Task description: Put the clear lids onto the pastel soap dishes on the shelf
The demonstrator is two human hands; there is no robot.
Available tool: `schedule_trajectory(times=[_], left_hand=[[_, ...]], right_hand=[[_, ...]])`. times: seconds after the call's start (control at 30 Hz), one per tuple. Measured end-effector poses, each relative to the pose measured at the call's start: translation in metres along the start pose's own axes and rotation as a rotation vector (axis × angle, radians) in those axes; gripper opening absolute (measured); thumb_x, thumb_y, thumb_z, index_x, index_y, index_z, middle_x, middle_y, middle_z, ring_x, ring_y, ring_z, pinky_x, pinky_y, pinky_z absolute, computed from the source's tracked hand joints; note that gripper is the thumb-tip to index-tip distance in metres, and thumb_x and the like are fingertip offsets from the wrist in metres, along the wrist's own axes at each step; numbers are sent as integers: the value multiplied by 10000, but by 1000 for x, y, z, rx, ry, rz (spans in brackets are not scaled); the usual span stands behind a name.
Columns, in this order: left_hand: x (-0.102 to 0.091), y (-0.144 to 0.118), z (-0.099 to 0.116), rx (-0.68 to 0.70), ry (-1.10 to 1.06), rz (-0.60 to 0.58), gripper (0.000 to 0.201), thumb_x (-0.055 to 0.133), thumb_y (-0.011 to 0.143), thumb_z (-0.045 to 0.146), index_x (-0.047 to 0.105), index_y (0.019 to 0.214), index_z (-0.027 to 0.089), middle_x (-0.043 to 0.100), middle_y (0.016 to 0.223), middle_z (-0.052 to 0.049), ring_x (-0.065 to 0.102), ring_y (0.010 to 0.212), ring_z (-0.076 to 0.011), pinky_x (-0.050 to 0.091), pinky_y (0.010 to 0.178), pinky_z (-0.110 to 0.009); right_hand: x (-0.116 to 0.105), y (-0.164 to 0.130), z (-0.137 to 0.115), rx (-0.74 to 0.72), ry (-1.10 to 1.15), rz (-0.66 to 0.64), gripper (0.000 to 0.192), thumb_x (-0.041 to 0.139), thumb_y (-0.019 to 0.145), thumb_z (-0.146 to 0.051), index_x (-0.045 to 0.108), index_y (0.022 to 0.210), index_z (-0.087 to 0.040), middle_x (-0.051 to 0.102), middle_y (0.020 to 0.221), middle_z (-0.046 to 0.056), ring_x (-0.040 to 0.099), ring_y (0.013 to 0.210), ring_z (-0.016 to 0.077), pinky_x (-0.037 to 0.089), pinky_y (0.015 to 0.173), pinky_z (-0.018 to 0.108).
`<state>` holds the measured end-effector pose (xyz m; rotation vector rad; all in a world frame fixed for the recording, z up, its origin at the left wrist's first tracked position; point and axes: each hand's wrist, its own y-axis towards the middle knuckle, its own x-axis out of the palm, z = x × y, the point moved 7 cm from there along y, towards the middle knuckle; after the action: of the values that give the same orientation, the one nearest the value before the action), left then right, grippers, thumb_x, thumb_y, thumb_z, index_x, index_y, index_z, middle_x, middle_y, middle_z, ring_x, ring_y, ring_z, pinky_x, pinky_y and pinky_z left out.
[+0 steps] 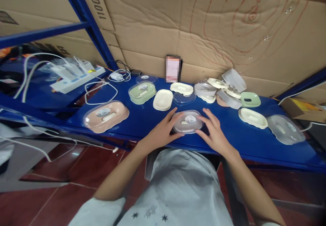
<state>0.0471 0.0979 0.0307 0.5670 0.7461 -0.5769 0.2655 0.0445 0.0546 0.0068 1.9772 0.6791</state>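
- Blue bench (142,120) carries everything; cardboard sheets (203,25) stand behind it.
- Grey lidded box (187,121) w/ clear cover and round sticker sits near the bench's front edge, centre, between both hands.
- Left hand (163,131): fingers spread, loosely curved, thumb and fingertips touching the box's left side; not closed round it.
- Right hand (214,131): fingers splayed, tips on the box's right edge, palm low over the bench; also mostly open.
- Box looks flat on the bench, though the hands hide its lower rim, so can't be sure it isn't slightly lifted.
- Pink lidded box (105,115) lies well apart to the left, near the front edge.
- Green lidded box (142,92) is behind-left; cream tray (163,99) just beside it on the right.
- Clear lid (184,98) and cream insert (181,88) lie behind the grey box.
- Pile of white and clear parts (224,90) sits at back right, w/ a green tray (250,99) touching its right end.
- Cream tray at right (252,117) and a clear cover (285,128) lie near the right end.
- White power strip (76,78) and cables (100,92) are at far left.
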Motion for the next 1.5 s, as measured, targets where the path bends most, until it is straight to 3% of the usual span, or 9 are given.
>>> schedule_trajectory(times=[0.1, 0.27, 0.5, 0.7, 0.83, 1.03, 1.23, 1.4, 1.5], left_hand=[[-1, 0, -3, -12, -58, 14, 966, 773, 970, 561, 218, 1732, 351, 226, 1810, -140, 326, 1661, -342, 382, 1324, -527], [-3, 3, -3, -1, -83, 54, 747, 774, 987, 480, 439, 1634, 316, 377, 1715, -149, 397, 1615, -340, 359, 1335, -551], [-27, -27, -8, -65, -2, 97, 707, 802, 960, 458, 496, 1585, 334, 496, 1601, -111, 541, 1496, -322, 466, 1268, -519], [-62, -72, -33, -229, 252, 333, 678, 724, 1006, 479, 470, 1603, 282, 424, 1658, -178, 481, 1542, -401, 466, 1239, -615], [-72, -76, -20, -138, 512, 545, 570, 672, 1032, 299, 510, 1563, 167, 331, 1713, -275, 376, 1597, -477, 418, 1238, -685], [-38, -46, 24, 100, 540, 455, 448, 567, 1010, 102, 616, 1445, 197, 608, 1532, -180, 597, 1427, -353, 517, 1181, -536], [8, 10, 25, 103, 449, 164, 504, 576, 1062, 285, 560, 1552, 169, 535, 1636, -197, 538, 1497, -386, 482, 1212, -569], [8, 25, 15, 20, 436, 198, 383, 557, 1073, 287, 644, 1443, 232, 626, 1518, -150, 579, 1426, -361, 509, 1144, -545], [6, 21, 17, 10, 442, 216, 330, 646, 1025, 316, 686, 1340, 227, 643, 1446, -147, 598, 1354, -372, 516, 1097, -543]], right_hand=[[10, 7, -8, -106, -40, -81, 546, 584, 1097, -468, 510, 1618, -321, 566, 1619, 132, 492, 1549, 350, 469, 1239, 575], [16, 8, -14, -155, -106, -98, 525, 573, 1104, -408, 539, 1620, -316, 572, 1601, 143, 488, 1548, 354, 485, 1242, 576], [15, 30, -10, -221, 18, -238, 544, 435, 1152, -402, 415, 1690, -329, 545, 1659, 95, 518, 1537, 290, 477, 1254, 538], [47, 100, 31, -141, -163, -244, 574, 401, 1130, -350, 424, 1674, -167, 466, 1710, 180, 446, 1583, 348, 376, 1288, 598], [67, 127, 36, -145, -243, -219, 609, 489, 1100, -414, 478, 1632, -118, 571, 1584, 247, 522, 1471, 409, 386, 1228, 623], [54, 114, 20, -211, -191, -230, 455, 503, 1114, -459, 683, 1450, -211, 711, 1327, 159, 651, 1227, 328, 479, 1094, 489], [38, 122, 39, -111, -139, -160, 534, 452, 1131, -449, 526, 1597, -198, 602, 1588, 165, 514, 1498, 341, 391, 1219, 549], [55, 133, 60, -57, -165, -231, 476, 465, 1126, -474, 675, 1439, -184, 759, 1338, 162, 662, 1282, 351, 455, 1133, 567], [60, 139, 62, -70, -184, -239, 476, 489, 1121, -459, 656, 1472, -183, 666, 1503, 174, 570, 1420, 356, 417, 1182, 553]])
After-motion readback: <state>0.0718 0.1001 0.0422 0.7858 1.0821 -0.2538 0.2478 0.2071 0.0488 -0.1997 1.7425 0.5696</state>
